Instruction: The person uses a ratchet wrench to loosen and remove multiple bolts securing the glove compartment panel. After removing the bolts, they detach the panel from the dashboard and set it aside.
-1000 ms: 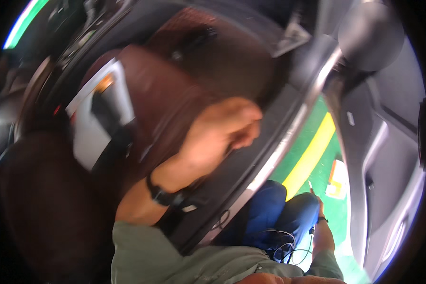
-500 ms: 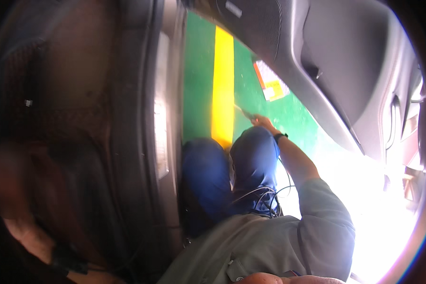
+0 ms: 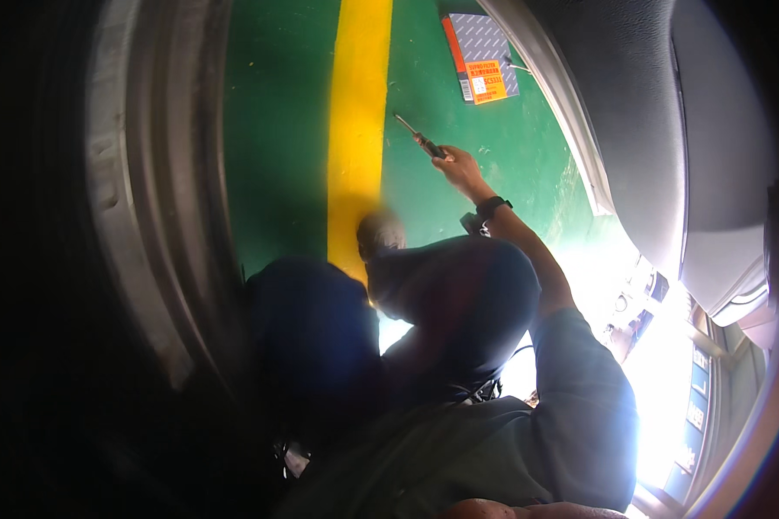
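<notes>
- Two bent knees in dark blue trousers (image 3: 472, 281), nearest of all, spread from 4 round to 8 o'clock. Left hand out of view; cannot tell whether open or closed.
- Next out, at 2 o'clock, a dark band (image 3: 493, 206) around the right wrist.
- Just beyond, at 1 o'clock, the bare right hand (image 3: 462, 170), closed around the rear of a slim screwdriver with a bright metal shaft and a dark, red-tinged handle (image 3: 428, 146). Exact finger placement too small to tell.
- Screwdriver between 12 and 1 o'clock, shaft aimed toward 11, tip just beside the painted yellow stripe (image 3: 358, 112) in this view. Cannot tell contact with the floor from a gap above it.
- Judged handling: light, rigid, hardly fragile; shaft probably smooth and slicker than the handle, especially if oily. Best held by the thick part of the handle, thumb along its side, fingers clear of the tip.
- Farther off at 1 o'clock, on the green floor (image 3: 459, 121), a flat grey, red and orange carton (image 3: 485, 59), well apart from the tool. Probably light, fairly stiff, crushable at the corners; better lifted by opposite edges than pinched mid-panel.
- Out toward 2 o'clock, a dark grey moulded car door (image 3: 636, 112), partly overhanging the floor.
</notes>
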Tool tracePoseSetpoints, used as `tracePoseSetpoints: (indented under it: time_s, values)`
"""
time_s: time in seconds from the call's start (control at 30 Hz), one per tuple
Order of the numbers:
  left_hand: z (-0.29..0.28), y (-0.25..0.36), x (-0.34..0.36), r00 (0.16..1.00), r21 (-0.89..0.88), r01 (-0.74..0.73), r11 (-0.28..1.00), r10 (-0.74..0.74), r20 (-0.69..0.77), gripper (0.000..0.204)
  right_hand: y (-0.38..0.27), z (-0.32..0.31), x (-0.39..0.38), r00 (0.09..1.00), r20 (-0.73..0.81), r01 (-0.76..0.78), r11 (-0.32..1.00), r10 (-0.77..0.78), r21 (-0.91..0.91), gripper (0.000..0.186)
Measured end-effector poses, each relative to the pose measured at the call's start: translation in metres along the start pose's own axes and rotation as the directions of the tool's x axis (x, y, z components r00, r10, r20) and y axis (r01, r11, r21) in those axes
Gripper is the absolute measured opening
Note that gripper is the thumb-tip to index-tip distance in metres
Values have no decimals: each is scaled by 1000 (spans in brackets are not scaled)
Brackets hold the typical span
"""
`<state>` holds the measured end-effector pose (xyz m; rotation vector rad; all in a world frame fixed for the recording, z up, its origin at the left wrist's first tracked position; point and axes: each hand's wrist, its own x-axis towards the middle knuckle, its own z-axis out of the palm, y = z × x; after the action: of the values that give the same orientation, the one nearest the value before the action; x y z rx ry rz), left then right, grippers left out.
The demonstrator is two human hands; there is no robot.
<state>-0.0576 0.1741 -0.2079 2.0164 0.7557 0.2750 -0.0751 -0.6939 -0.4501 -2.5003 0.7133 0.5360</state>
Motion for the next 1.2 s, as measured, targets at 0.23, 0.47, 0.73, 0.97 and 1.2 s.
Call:
tracePoseSetpoints:
  time_s: [0.23, 0.47, 0.73, 0.97, 1.2]
  values:
    - [22, -23, -22, 997, 97, 71, 993, -71, 0, 24, 28, -69, 103, 818, -550, -238, 969, 165, -64, 43]
    - [11, -22, -67, 987, 161, 153, 975, -141, -82, 23, 53, -124, 203, 789, -584, -373, 904, 192, -207, 67]
    - [-46, 11, -155, 944, 161, 232, 959, -182, -276, 23, 104, -149, 288, 870, -347, -266, 926, 351, 268, 74]
    - [-71, 40, -197, 924, 205, 267, 941, -190, -332, 24, 126, -143, 303, 751, -388, -409, 838, 534, 362, 39]
    - [-77, 35, -198, 929, 188, 259, 947, -192, -315, 25, 162, -149, 287, 799, -222, -74, 457, 559, 886, 13]
